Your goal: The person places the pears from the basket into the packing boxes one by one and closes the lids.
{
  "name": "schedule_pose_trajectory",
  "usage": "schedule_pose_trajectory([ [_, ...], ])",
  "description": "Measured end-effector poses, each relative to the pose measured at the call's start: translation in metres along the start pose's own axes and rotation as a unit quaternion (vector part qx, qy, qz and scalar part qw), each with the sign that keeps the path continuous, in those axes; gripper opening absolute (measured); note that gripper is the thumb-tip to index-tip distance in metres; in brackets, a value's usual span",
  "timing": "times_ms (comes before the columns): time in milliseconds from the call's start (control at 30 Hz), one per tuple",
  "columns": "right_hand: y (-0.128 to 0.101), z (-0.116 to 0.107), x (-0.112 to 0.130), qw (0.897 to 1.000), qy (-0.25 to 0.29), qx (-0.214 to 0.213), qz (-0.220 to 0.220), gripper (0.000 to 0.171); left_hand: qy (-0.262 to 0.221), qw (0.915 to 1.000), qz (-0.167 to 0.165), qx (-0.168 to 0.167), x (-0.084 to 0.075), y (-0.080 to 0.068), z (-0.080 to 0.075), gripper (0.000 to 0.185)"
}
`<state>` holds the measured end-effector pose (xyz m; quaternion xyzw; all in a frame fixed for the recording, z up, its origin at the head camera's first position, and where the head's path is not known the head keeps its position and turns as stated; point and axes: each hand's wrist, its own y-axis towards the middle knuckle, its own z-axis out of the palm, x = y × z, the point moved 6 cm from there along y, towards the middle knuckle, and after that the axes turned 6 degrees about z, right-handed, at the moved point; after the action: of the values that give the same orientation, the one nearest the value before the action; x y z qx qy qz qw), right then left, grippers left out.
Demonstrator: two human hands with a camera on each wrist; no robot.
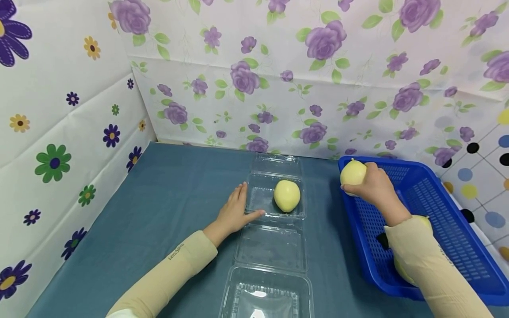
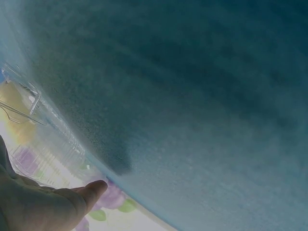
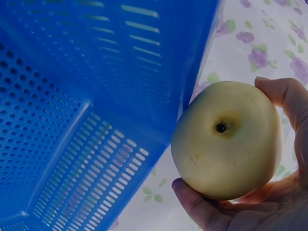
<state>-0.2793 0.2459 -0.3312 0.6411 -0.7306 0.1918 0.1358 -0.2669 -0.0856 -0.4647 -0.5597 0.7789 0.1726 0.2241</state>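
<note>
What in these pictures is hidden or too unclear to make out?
- Head view: the fruit in the blue basket are mostly hidden by the right sleeve; their number is unclear.
- Head view: the nearest clear container is cut off by the bottom edge.
- Left wrist view: the left hand is blurred and cropped at the corner.

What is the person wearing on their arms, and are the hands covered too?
Both arms wear snug, pale beige stretch sleeves reaching to the wrists. The left sleeve carries small dark lettering near the forearm; the right sleeve looks plain. The left hand and right hand are bare, without gloves.
</note>
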Motion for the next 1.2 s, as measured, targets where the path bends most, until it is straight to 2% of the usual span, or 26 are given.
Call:
schedule_pose_trajectory([
  [667, -0.005, 0.011, 0.034, 0.999, 0.01, -0.009, -0.03, 0.09, 0.004, 1.0, -0.001, 0.001, -0.001, -0.001, -0.001, 0.105],
  [1200, -0.007, 0.02, 0.051, 0.999, 0.023, -0.002, -0.033, 0.088, 0.002, 1.0, -0.003, 0.003, -0.002, -0.001, -0.002, 0.105],
])
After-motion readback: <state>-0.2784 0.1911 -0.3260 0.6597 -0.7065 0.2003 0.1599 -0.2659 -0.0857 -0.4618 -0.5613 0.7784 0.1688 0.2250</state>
